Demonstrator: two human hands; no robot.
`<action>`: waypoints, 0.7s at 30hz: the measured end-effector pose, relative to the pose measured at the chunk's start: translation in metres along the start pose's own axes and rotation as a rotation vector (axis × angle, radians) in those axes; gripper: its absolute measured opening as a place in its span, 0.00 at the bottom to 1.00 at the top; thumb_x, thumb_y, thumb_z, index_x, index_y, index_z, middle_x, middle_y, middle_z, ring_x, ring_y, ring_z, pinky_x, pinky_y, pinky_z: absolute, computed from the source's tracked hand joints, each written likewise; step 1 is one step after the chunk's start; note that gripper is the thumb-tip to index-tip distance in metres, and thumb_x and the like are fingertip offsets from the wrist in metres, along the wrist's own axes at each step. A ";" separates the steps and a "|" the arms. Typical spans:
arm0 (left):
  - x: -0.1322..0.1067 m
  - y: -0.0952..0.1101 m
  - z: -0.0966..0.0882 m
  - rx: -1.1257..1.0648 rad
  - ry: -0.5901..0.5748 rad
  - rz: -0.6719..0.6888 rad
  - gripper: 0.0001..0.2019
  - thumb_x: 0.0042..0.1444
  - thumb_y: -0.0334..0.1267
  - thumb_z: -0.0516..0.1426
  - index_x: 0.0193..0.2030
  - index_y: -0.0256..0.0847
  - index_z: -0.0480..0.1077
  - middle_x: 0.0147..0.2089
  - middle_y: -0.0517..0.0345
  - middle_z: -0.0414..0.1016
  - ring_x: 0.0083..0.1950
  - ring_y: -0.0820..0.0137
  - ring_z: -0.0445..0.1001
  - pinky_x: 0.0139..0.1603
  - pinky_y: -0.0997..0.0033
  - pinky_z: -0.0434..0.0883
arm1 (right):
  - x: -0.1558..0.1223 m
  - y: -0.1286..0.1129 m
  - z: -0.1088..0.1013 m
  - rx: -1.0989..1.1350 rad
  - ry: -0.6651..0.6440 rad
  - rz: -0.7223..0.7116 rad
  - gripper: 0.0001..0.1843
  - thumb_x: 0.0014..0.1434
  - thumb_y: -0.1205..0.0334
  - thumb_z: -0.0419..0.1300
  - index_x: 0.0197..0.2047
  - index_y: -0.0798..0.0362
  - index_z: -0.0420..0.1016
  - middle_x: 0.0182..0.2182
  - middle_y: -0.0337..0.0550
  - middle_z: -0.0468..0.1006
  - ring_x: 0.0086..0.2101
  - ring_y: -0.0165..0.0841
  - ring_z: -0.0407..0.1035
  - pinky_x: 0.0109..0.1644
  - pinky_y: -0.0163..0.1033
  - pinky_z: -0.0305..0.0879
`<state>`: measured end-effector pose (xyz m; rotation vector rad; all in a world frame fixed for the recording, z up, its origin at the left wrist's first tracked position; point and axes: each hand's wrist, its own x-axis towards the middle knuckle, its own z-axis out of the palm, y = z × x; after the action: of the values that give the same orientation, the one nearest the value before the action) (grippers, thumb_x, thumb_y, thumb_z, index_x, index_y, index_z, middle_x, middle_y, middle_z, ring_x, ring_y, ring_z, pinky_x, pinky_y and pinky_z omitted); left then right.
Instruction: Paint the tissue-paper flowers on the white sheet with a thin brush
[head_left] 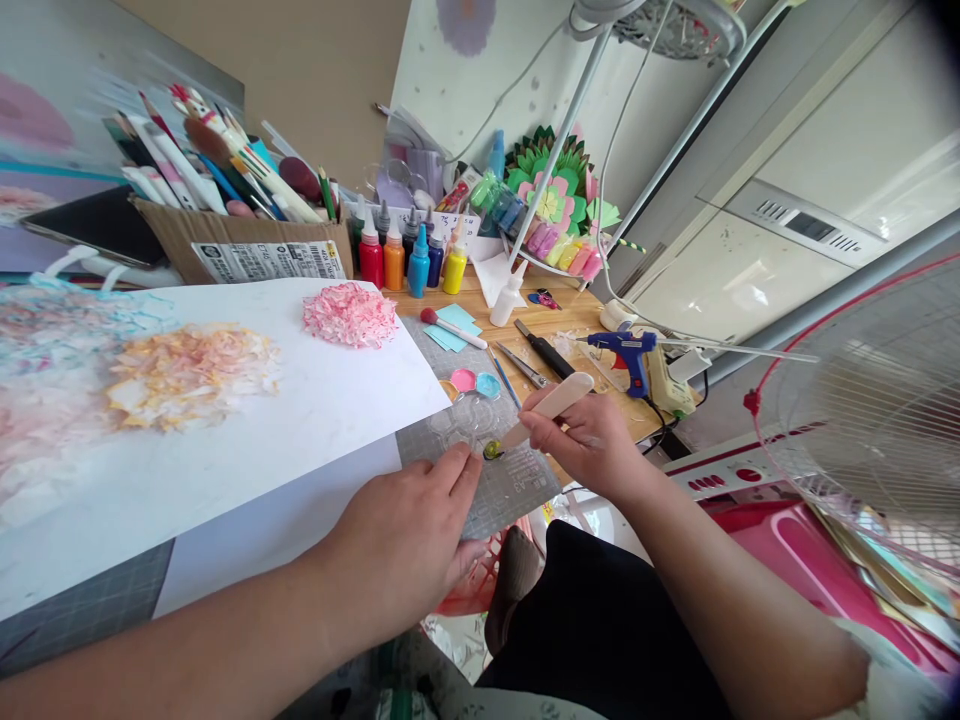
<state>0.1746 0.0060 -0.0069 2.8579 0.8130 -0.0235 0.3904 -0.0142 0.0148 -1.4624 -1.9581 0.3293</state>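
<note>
One grip, right hand [583, 436], in a pinch on a pale stick [568, 394]; left hand [411, 528] palm-down, thumb apart.

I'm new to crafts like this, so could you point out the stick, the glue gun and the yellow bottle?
Stick [564, 395], head view: its upper part.
Glue gun [636, 347], head view: its blue body.
Yellow bottle [454, 269], head view: its body.

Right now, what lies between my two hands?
The head view shows a yellow-green dab and the lower end of the pale stick that your right hand holds, over the gray mat.
</note>
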 end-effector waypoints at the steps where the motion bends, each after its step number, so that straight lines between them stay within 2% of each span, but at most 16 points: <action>1: 0.000 0.000 -0.001 -0.001 -0.011 0.000 0.30 0.60 0.44 0.55 0.66 0.33 0.58 0.65 0.43 0.64 0.53 0.52 0.74 0.49 0.52 0.77 | 0.001 0.000 0.001 0.014 -0.011 -0.009 0.13 0.64 0.61 0.54 0.29 0.55 0.71 0.28 0.40 0.74 0.26 0.25 0.67 0.30 0.31 0.62; 8: 0.002 0.001 -0.010 -0.031 -0.077 -0.009 0.29 0.61 0.42 0.54 0.66 0.31 0.57 0.67 0.41 0.61 0.55 0.52 0.73 0.51 0.52 0.76 | 0.002 0.001 0.002 0.041 -0.017 -0.035 0.12 0.64 0.61 0.54 0.30 0.55 0.72 0.26 0.39 0.74 0.25 0.26 0.67 0.30 0.31 0.62; 16: 0.000 0.000 -0.004 -0.008 -0.038 -0.009 0.29 0.59 0.41 0.55 0.66 0.32 0.58 0.66 0.42 0.62 0.54 0.52 0.73 0.50 0.52 0.76 | 0.002 -0.001 0.002 0.016 -0.005 -0.050 0.11 0.64 0.62 0.54 0.31 0.55 0.72 0.27 0.39 0.74 0.27 0.26 0.68 0.31 0.31 0.62; 21: 0.001 0.001 -0.008 -0.019 -0.060 0.003 0.29 0.60 0.41 0.54 0.66 0.30 0.57 0.67 0.41 0.61 0.54 0.52 0.73 0.50 0.51 0.76 | 0.002 -0.002 0.001 0.008 -0.001 -0.045 0.11 0.63 0.62 0.55 0.30 0.55 0.72 0.28 0.40 0.74 0.26 0.27 0.67 0.30 0.32 0.62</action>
<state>0.1755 0.0071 0.0015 2.8262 0.7923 -0.1006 0.3876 -0.0132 0.0158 -1.4113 -1.9851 0.3174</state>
